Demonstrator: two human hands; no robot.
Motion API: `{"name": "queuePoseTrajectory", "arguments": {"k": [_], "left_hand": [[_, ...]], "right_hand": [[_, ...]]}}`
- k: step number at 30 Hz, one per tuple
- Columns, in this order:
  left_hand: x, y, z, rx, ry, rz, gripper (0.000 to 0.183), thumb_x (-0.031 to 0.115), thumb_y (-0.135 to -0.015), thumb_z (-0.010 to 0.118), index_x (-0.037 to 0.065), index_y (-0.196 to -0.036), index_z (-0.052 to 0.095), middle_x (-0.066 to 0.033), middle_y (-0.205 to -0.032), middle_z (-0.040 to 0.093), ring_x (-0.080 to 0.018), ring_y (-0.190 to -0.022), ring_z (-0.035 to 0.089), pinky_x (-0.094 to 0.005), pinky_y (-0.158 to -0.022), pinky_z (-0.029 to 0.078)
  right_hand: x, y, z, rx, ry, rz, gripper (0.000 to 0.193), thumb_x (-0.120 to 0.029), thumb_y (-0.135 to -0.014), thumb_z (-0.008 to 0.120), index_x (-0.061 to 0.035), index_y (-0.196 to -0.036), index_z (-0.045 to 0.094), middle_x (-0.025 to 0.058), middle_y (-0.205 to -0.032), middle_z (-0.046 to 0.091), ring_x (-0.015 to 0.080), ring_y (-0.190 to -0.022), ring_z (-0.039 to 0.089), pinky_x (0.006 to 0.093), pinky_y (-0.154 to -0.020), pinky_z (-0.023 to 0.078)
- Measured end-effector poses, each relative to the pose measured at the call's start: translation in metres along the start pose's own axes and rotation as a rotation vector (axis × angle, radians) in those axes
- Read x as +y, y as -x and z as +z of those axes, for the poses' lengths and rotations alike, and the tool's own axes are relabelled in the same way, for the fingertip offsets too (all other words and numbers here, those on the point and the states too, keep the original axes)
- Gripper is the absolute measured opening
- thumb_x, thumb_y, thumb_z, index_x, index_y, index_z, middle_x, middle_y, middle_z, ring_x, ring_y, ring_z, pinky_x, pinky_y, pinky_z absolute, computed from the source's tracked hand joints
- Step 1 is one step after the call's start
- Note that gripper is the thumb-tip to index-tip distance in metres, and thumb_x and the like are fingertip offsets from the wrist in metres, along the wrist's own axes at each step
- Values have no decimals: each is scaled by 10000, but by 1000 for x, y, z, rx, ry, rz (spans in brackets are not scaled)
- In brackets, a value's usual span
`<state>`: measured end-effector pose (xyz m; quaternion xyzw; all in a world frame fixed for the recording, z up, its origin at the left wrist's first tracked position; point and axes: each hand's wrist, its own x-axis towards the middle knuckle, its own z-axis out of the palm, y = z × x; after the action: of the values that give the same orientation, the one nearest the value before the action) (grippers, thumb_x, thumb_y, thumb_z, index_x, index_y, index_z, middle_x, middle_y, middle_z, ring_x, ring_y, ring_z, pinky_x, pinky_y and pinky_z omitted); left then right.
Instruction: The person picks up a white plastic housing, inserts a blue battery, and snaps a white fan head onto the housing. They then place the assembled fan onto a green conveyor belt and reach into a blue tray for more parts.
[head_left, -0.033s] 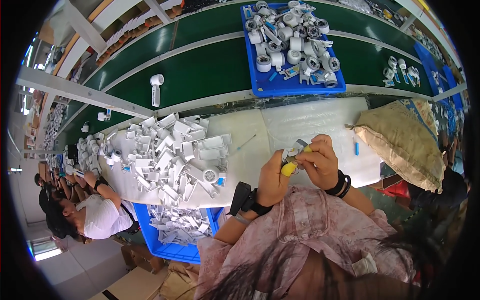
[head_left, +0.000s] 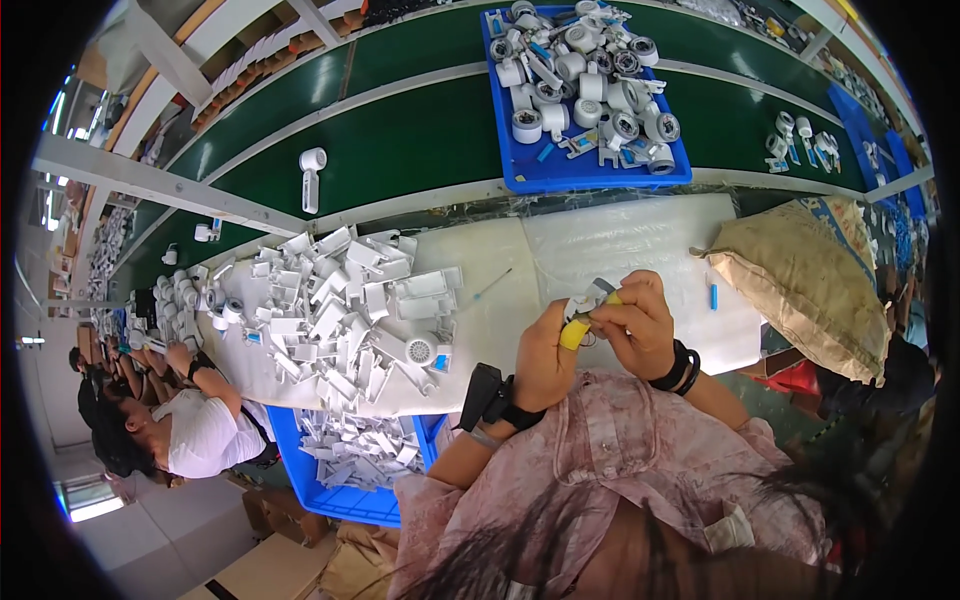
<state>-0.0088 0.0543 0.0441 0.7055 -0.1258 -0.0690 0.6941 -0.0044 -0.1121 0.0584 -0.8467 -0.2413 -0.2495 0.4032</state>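
Observation:
My left hand point(head_left: 546, 362) grips a small white and grey plastic part point(head_left: 590, 298) from its left side, with a yellow cover on the thumb. From the other side, my right hand point(head_left: 640, 322) closes its fingers on the same part, and a yellow cover shows on one finger. Fingers hide much of the part, and its exact kind is unclear. To the left lies a heap of white plastic shells point(head_left: 335, 310). A round grilled white piece point(head_left: 421, 349) rests at the heap's right edge. A short blue piece point(head_left: 714, 297) lies to the right of my hands.
Beyond the worktable point(head_left: 490, 380), a blue tray point(head_left: 600, 183) of white round-headed units stands on the green conveyor point(head_left: 420, 150). A blue bin point(head_left: 345, 508) of white pieces sits at the table's near edge. A brown sack point(head_left: 800, 270) is at right; a person point(head_left: 215, 430) works at left.
My left thumb with its yellow cover has shifted slightly up and left against the part. Everything else looks the same.

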Motion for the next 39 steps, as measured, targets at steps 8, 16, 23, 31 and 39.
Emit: {"name": "queuePoseTrajectory", "arguments": {"k": [8,16,23,31,39], "left_hand": [[3,-1,-5,-19,199,-110,218,166,-980,438,-7,-1051,548,-32,-770,582,-80,-603,499,-227,-524,406],[4,-5,-14,20,352,-187,337,274,-1011,377,-2,-1142,520,-77,-825,592,-124,-600,548,-245,-532,439],[-5,-6,-16,-73,515,-213,323,232,-1014,369,6,-1226,459,-115,-976,611,-150,-692,609,-272,-611,515],[-4,1,-9,-124,420,-179,303,163,-992,357,9,-1235,452,-114,-1048,600,-148,-784,611,-279,-710,516],[-10,6,-8,-193,433,-201,324,230,-1005,356,0,-1204,469,-126,-1079,596,-136,-756,597,-273,-697,503]], "right_hand": [[8,10,3,19,-216,165,556,-137,-758,742,-62,-1251,496,126,-1159,527,263,-1083,509,400,-954,386],[35,33,2,-279,-1108,700,872,-255,-722,818,-82,-1408,308,106,-1265,495,204,-1165,491,349,-985,380],[37,6,-34,-144,-734,644,816,-320,-643,832,0,-1282,439,100,-1190,543,187,-1106,530,315,-971,397],[11,-70,-37,-293,-58,262,541,-277,-713,730,-16,-1144,533,162,-947,615,280,-858,620,329,-767,478],[-2,-84,-9,-296,252,190,427,-374,-747,708,-22,-968,611,135,-793,627,293,-663,630,356,-574,493]]}}
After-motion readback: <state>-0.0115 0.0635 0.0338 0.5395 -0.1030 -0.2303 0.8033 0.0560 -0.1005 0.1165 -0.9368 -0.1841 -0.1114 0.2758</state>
